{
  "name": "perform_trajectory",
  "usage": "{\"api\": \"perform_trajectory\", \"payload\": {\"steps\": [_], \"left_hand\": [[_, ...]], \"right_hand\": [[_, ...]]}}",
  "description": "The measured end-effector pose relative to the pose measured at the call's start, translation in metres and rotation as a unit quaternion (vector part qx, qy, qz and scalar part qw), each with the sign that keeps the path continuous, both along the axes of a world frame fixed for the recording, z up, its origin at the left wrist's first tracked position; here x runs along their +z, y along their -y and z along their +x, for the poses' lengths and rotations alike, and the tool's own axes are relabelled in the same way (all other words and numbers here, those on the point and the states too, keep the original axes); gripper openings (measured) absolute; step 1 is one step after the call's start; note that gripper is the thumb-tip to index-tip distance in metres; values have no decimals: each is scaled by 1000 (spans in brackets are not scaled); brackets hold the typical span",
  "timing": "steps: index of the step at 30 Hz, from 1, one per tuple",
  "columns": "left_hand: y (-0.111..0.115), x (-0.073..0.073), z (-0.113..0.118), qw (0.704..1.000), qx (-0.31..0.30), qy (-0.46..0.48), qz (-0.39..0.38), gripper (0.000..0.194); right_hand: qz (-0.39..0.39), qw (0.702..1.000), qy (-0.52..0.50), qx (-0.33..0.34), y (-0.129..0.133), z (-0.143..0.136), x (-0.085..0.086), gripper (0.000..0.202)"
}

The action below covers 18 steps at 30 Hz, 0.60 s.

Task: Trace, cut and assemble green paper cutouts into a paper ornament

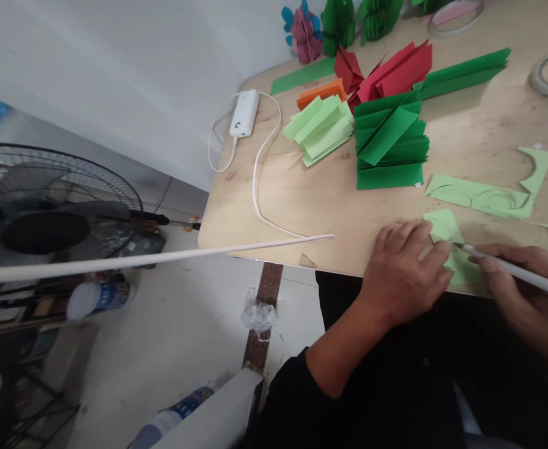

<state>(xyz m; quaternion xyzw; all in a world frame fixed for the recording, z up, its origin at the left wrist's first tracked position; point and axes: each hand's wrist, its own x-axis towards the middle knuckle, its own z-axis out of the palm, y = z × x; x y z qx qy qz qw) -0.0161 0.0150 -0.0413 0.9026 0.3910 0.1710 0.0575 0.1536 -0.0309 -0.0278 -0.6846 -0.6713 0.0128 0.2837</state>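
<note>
My left hand (pixel 407 269) lies flat, fingers together, pressing a light green paper piece (pixel 444 227) against the wooden table (pixel 302 193) near its front edge. My right hand (pixel 523 284) grips a white pen (pixel 521 271) whose tip touches the same paper just right of my left fingers. Part of the paper is hidden under both hands.
Folded stacks of dark green (pixel 390 140), light green (pixel 320 128), red (pixel 395 72) and orange (pixel 321 92) paper lie further back. Light green offcuts (pixel 484 196) sit to the right. A white power bank (pixel 244 113) with cable lies at the left; a fan (pixel 44 212) stands on the floor.
</note>
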Motion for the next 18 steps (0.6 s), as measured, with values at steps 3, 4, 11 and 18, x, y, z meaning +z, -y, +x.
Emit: {"api": "perform_trajectory", "payload": {"steps": [3,4,11,18], "left_hand": [[0,0,0,1000,1,9,-1,35],[0,0,0,1000,1,10,-1,35],[0,-1,0,1000,4,13,0,35],[0,-1,0,1000,-1,13,2,35]], "right_hand": [[-1,1000,-2,1,0,0,0,20],[2,1000,0,3,-1,0,0,20],[9,1000,-6,23,-1,2,-1,18],[13,1000,-5,23,-2,0,-3,19]]}}
